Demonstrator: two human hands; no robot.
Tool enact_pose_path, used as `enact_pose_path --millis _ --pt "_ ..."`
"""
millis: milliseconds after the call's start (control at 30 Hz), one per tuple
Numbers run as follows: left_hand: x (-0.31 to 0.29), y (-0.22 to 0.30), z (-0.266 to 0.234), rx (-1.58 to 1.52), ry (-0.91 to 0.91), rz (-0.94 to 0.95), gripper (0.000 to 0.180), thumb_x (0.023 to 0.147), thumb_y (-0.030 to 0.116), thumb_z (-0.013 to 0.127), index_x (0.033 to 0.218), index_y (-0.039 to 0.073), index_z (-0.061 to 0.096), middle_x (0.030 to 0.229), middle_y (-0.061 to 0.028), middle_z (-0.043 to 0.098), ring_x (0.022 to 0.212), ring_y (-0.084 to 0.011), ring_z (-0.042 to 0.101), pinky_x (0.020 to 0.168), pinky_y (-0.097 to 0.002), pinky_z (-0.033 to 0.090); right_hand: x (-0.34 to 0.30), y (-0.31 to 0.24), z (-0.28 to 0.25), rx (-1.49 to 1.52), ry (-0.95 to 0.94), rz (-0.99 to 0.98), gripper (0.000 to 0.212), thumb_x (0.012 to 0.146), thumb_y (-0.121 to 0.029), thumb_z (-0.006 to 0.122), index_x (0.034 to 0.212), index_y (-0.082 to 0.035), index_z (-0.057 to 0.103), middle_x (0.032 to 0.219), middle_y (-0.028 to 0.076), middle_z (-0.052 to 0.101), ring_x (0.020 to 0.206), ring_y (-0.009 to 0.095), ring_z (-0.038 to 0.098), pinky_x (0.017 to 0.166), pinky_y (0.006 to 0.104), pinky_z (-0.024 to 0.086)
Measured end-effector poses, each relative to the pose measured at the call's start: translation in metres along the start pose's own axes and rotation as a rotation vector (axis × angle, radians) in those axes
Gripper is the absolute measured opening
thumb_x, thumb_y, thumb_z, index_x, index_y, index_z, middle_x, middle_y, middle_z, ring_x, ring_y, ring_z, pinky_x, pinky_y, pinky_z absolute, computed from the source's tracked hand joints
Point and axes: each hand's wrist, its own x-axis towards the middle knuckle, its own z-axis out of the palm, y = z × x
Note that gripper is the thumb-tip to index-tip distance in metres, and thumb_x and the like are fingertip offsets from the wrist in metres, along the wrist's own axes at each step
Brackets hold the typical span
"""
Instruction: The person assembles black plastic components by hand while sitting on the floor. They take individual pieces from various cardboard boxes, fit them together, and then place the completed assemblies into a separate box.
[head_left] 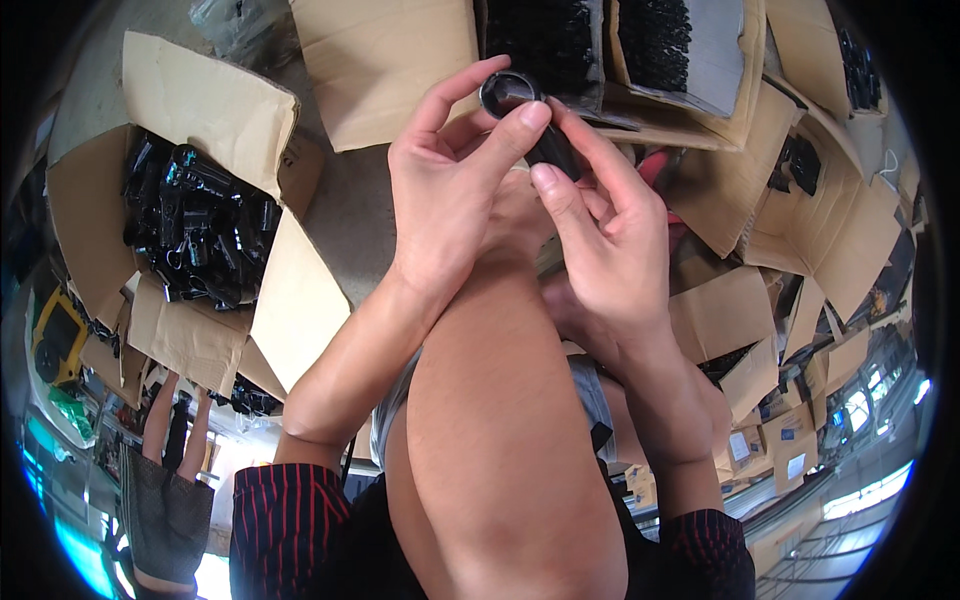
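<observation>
Both my hands are raised above my bent knee, holding a black plastic part (556,152) with a round hollow ring at its upper left end and a thicker body below. My left hand (440,195) pinches the ring end, thumb in front and index finger curled over the top. My right hand (618,225) grips the body between thumb and fingers. The fingers partly cover the part, so its exact kind does not show. To the left, an open cardboard box (85,225) holds a heap of glossy black plastic parts (200,225).
Ahead stands another open carton (385,75) with dark pieces (545,45) inside. More open boxes (830,220) crowd the right side. Grey floor (350,215) shows between the boxes. A co-worker (165,510) is at the lower left, near a yellow object (58,335).
</observation>
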Motion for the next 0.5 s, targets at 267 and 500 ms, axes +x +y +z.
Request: enact_pose_path --millis 267,500 --pt "-0.008 0.009 -0.017 -0.140 -0.124 -0.171 0.063 0.092 0.005 0.075 0.149 0.008 0.046 0.102 -0.0089 0.073 0.092 -0.0109 0.068 0.078 -0.0258 0.056 0.004 -0.012 -0.005 -0.187 -0.123 -0.061 0.047 0.093 -0.015 0.073 0.136 0.002 0.060 0.103 0.015 0.066 0.077 0.017 0.069 0.066 0.0280 0.055" --pt "-0.011 0.006 -0.038 -0.175 -0.120 -0.131 0.060 0.104 0.018 0.059 0.156 0.017 0.030 0.130 -0.0205 0.061 0.115 -0.0295 0.067 0.092 -0.0408 0.063 0.092 -0.005 -0.043 -0.683 0.115 -0.356 0.029 0.094 -0.019 0.070 0.116 0.000 0.068 0.093 0.015 0.071 0.074 0.021 0.067 0.071 0.0329 0.053"
